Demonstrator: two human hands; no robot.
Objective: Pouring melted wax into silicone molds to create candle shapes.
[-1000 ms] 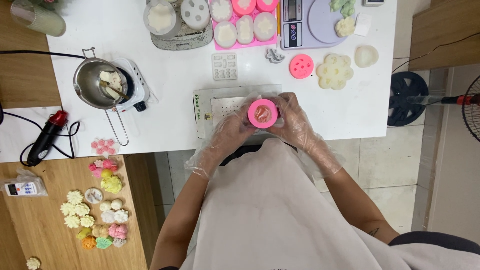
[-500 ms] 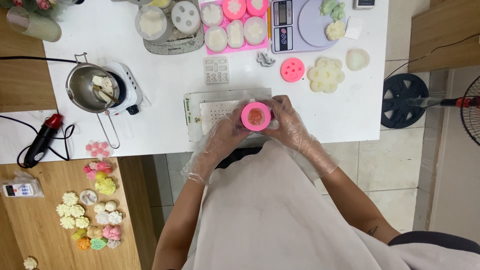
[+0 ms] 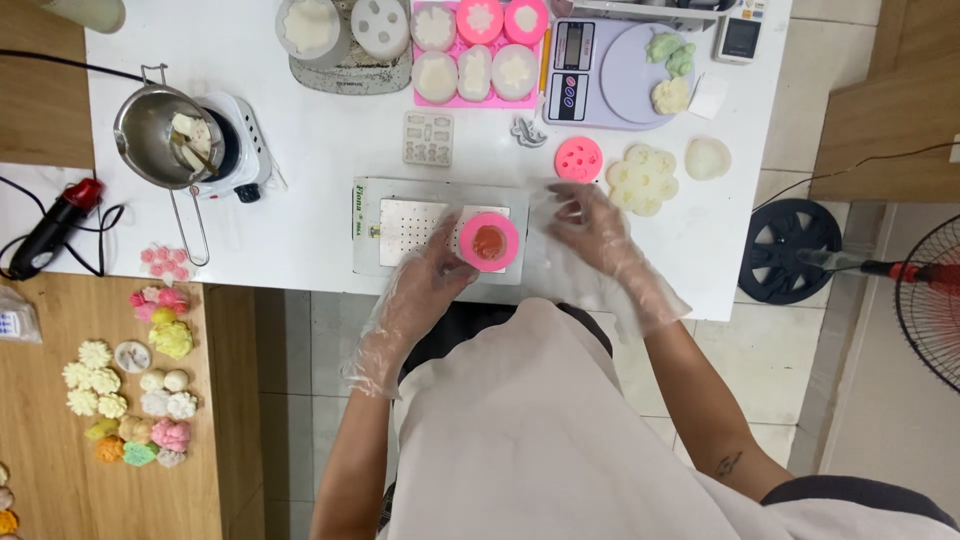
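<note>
Left hand (image 3: pixel 425 290), in a loose clear plastic glove, touching the round pink silicone mould (image 3: pixel 489 241) at its 8 o'clock edge, fingers lightly curled against the rim and pinching it, not a full grip. Right hand (image 3: pixel 598 232), also gloved, at 3 o'clock from the mould and apart from it, fingers spread and released, holding nothing. Mould sitting on the flat white perforated plate (image 3: pixel 420 225), near the front edge of the white table (image 3: pixel 320 130), just before the apron. Round from above, so no real long axis visible; open mouth pointing straight up to the camera, with reddish-orange filling inside. Possible trouble, as a judgement only: soft wall could bend under the one-sided pinch and let the filling spill or crack, if not yet hard; loose glove film could catch the rim and tip the mould toward 8 o'clock; the table edge very near, so a slip could drop it to the floor. At 1 o'clock, a smaller pink disc mould (image 3: pixel 578 158) and a pale flower-shaped piece (image 3: pixel 641 179); at 10 o'clock, a metal melting pot (image 3: pixel 160 135) on a small hot plate.
</note>
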